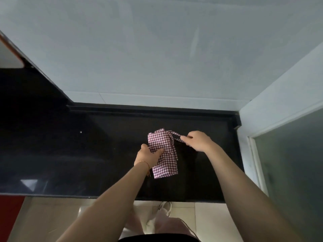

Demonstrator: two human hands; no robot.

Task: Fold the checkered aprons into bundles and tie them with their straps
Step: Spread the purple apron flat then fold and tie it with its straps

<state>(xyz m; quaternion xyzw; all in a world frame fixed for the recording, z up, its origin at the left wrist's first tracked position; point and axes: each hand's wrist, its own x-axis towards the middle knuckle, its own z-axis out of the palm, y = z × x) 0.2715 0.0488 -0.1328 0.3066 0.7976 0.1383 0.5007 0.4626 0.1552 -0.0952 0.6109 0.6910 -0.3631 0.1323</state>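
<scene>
On the glossy black bench below pale walls, the left hand grips the folded checkered apron; the right hand pinches its strap.

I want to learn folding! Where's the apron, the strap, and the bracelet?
checkered apron point(166, 165): head view, lower folded part.
strap point(175, 133): head view, stretch near the right hand.
bracelet point(143, 161): head view, band on the left wrist.

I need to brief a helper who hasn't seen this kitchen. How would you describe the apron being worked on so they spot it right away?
Find the black countertop below the pale blue wall. Right of its middle lies the folded apron, a narrow red-and-white checkered bundle, the only patterned thing on the dark surface. The left hand holds its side, and the right hand pinches its strap.
</scene>
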